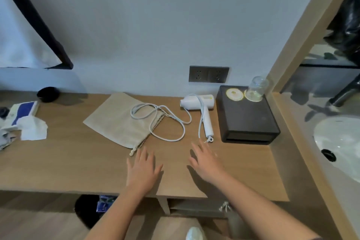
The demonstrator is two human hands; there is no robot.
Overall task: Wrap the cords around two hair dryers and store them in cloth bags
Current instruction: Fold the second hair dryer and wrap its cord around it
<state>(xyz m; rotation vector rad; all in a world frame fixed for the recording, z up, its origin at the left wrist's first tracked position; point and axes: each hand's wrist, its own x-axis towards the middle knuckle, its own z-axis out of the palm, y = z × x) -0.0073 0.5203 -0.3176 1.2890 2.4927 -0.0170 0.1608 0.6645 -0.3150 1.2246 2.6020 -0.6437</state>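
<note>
Left hand: spread flat, fingers apart, palm down over the wooden desk; empty, nothing gripped.
Right hand: likewise splayed wide and palm down; empty, nothing gripped.
Hair dryer: white, lying on its side on the desk, beyond the right hand; barrel toward the wall, handle pointing back toward the hands, handle end near the right fingertips but apart from them.
Cord: white, unwound, trailing in loose loops left of the hair dryer; far loops lying across the mouth end of the cloth bag, nearer loop on bare desk.
Cloth bag: beige, flat, left of the hair dryer, looks empty; mouth edge facing the dryer; drawstring end just beside the left fingertips, contact unclear.
Black box: right of the hair dryer, close alongside its handle; slot along the front face, contents unseen.
Box top: two round coasters, side by side at the far end; clear glass, upturned mouth down, on the right one.
Wall socket: dark double plate, on the wall behind the hair dryer; nothing plugged in.
Far left of the hair dryer: white tissue, blue-and-white packet, small black bowl.
Right of the hair dryer, past a wooden divider: white washbasin.
Under the desk: black waste bin, blue wrapper inside.
</note>
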